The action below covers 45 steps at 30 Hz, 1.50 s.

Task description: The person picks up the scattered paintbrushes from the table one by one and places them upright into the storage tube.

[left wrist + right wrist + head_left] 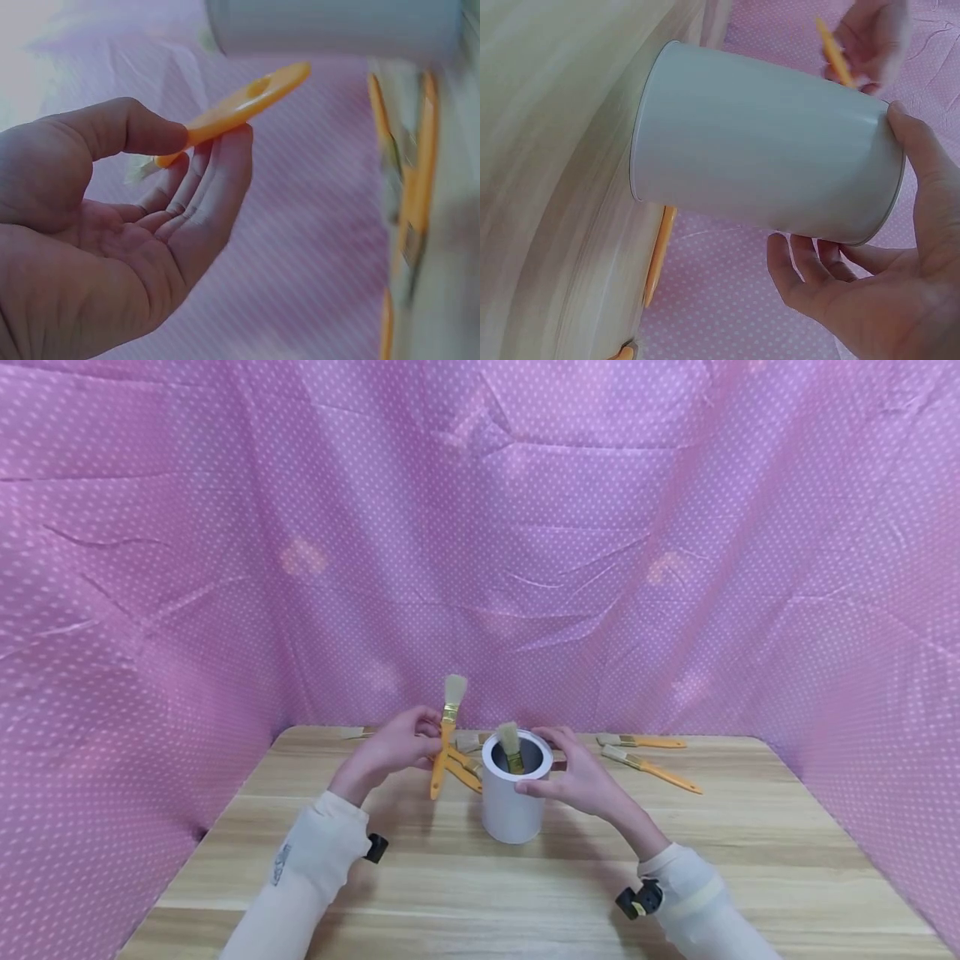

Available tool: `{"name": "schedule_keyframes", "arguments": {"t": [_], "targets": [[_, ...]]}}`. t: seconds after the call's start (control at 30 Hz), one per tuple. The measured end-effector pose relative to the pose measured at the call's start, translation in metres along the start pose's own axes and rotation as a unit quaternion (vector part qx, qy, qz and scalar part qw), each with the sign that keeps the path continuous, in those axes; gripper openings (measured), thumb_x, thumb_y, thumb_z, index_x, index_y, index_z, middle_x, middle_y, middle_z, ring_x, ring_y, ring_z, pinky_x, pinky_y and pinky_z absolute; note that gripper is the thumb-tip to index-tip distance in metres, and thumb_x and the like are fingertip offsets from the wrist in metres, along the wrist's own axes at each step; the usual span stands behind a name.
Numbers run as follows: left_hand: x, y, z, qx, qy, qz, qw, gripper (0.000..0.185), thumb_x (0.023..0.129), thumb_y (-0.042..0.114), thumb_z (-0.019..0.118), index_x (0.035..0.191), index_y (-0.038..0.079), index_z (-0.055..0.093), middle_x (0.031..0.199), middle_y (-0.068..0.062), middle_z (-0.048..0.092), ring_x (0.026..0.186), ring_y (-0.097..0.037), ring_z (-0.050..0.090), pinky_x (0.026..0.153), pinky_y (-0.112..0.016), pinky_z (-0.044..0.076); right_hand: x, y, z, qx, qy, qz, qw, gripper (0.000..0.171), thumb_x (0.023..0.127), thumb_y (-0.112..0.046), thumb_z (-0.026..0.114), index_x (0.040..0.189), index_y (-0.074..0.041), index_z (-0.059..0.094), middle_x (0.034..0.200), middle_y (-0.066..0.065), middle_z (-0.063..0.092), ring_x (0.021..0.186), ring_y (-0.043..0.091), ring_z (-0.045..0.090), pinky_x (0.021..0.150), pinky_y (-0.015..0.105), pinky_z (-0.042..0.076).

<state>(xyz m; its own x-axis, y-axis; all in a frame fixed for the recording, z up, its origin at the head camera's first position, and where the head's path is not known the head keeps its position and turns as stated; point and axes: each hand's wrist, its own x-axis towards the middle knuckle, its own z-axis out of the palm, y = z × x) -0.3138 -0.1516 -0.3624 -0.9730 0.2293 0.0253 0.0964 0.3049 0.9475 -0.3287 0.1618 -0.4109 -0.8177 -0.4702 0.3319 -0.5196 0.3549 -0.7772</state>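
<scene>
My left hand [393,750] pinches a paintbrush [448,718] by its yellow-orange handle, between thumb and fingertips. The brush is held nearly upright, pale bristles at the top, just left of a white can [512,810]. In the left wrist view the handle end [251,97] sticks out past the thumb. My right hand [581,777] grips the can near its rim, thumb on the near side and fingers round the far side. Another paintbrush [510,743] stands in the can with bristles up; its handle is hidden inside.
Two paintbrushes, one farther back [652,742] and one nearer [663,774], lie on the wooden table [480,902] at the right. More brushes [465,768] lie behind the held one, partly covered. Another brush [356,732] shows behind the left hand. A pink dotted curtain [480,568] surrounds the table.
</scene>
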Motion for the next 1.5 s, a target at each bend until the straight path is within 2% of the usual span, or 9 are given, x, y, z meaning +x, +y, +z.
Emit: {"name": "schedule_keyframes", "arguments": {"t": [0.17, 0.33, 0.5, 0.7, 0.9, 1.0, 1.23, 1.4, 1.5], "targets": [[-0.012, 0.022, 0.012, -0.023, -0.017, 0.039, 0.9988, 0.039, 0.090, -0.005, 0.062, 0.127, -0.004, 0.050, 0.116, -0.022, 0.055, 0.098, -0.033, 0.065, 0.081, -0.042, 0.061, 0.000, -0.004, 0.002, 0.025, -0.025, -0.006, 0.999, 0.088, 0.074, -0.038, 0.093, 0.146, -0.012, 0.050, 0.135, 0.006, 0.049, 0.123, 0.028, 0.054, 0.098, 0.045, 0.053], [-0.020, 0.036, 0.020, -0.046, -0.004, 0.076, 0.9960, 0.041, 0.090, -0.004, 0.063, 0.129, -0.002, 0.049, 0.117, -0.021, 0.056, 0.102, -0.032, 0.064, 0.084, -0.042, 0.060, -0.001, -0.009, 0.006, 0.043, -0.049, -0.006, 0.998, 0.089, 0.075, -0.035, 0.093, 0.148, -0.014, 0.048, 0.140, 0.006, 0.045, 0.127, 0.029, 0.051, 0.100, 0.043, 0.051], [-0.019, 0.037, 0.028, -0.048, 0.029, 0.124, 0.9907, 0.042, 0.094, -0.001, 0.066, 0.132, -0.002, 0.048, 0.120, -0.020, 0.058, 0.105, -0.032, 0.064, 0.086, -0.040, 0.059, -0.002, -0.012, 0.008, 0.042, -0.051, 0.000, 0.998, 0.090, 0.075, -0.034, 0.093, 0.150, -0.013, 0.047, 0.143, 0.006, 0.044, 0.129, 0.032, 0.050, 0.102, 0.045, 0.050], [-0.014, 0.032, 0.040, -0.010, 0.066, 0.165, 0.9840, 0.037, 0.095, 0.001, 0.069, 0.129, 0.001, 0.054, 0.116, -0.015, 0.062, 0.104, -0.027, 0.066, 0.089, -0.035, 0.058, -0.001, -0.013, 0.011, 0.047, -0.059, 0.006, 0.997, 0.088, 0.078, -0.024, 0.092, 0.151, -0.009, 0.045, 0.144, 0.011, 0.042, 0.132, 0.034, 0.046, 0.105, 0.052, 0.046], [-0.012, 0.024, 0.052, 0.024, 0.067, 0.171, 0.9827, 0.036, 0.093, 0.000, 0.072, 0.127, 0.004, 0.059, 0.112, -0.011, 0.065, 0.102, -0.024, 0.067, 0.088, -0.034, 0.058, -0.002, -0.013, 0.011, 0.039, -0.062, 0.004, 0.997, 0.088, 0.079, -0.019, 0.090, 0.151, -0.002, 0.042, 0.146, 0.016, 0.043, 0.131, 0.036, 0.047, 0.103, 0.051, 0.048], [-0.012, 0.020, 0.056, 0.037, 0.068, 0.169, 0.9825, 0.038, 0.092, 0.000, 0.073, 0.127, 0.006, 0.060, 0.111, -0.009, 0.065, 0.100, -0.023, 0.067, 0.085, -0.035, 0.059, -0.003, -0.012, 0.009, 0.036, -0.062, -0.002, 0.997, 0.086, 0.079, -0.023, 0.091, 0.150, -0.006, 0.045, 0.145, 0.012, 0.044, 0.130, 0.034, 0.048, 0.100, 0.048, 0.051], [-0.011, 0.018, 0.062, 0.054, 0.096, 0.182, 0.9771, 0.035, 0.091, 0.002, 0.075, 0.123, 0.005, 0.061, 0.108, -0.007, 0.066, 0.097, -0.022, 0.069, 0.081, -0.033, 0.060, -0.002, -0.008, 0.006, 0.053, -0.050, 0.003, 0.997, 0.083, 0.077, -0.030, 0.092, 0.147, -0.015, 0.049, 0.142, 0.006, 0.046, 0.126, 0.027, 0.051, 0.099, 0.045, 0.052], [-0.009, 0.016, 0.062, 0.061, 0.096, 0.190, 0.9752, 0.036, 0.091, 0.004, 0.075, 0.124, 0.006, 0.061, 0.110, -0.006, 0.066, 0.099, -0.021, 0.068, 0.083, -0.033, 0.060, -0.001, -0.006, 0.005, 0.046, -0.039, 0.001, 0.998, 0.083, 0.078, -0.025, 0.091, 0.147, -0.010, 0.048, 0.142, 0.009, 0.048, 0.126, 0.028, 0.051, 0.099, 0.046, 0.052], [-0.008, 0.013, 0.059, 0.061, 0.102, 0.183, 0.9759, 0.036, 0.091, 0.016, 0.079, 0.122, 0.009, 0.062, 0.110, -0.004, 0.067, 0.101, -0.020, 0.067, 0.088, -0.035, 0.058, -0.001, -0.009, 0.006, 0.044, -0.043, 0.001, 0.998, 0.083, 0.080, -0.021, 0.090, 0.148, -0.005, 0.046, 0.143, 0.014, 0.046, 0.127, 0.034, 0.051, 0.099, 0.050, 0.051]]}}
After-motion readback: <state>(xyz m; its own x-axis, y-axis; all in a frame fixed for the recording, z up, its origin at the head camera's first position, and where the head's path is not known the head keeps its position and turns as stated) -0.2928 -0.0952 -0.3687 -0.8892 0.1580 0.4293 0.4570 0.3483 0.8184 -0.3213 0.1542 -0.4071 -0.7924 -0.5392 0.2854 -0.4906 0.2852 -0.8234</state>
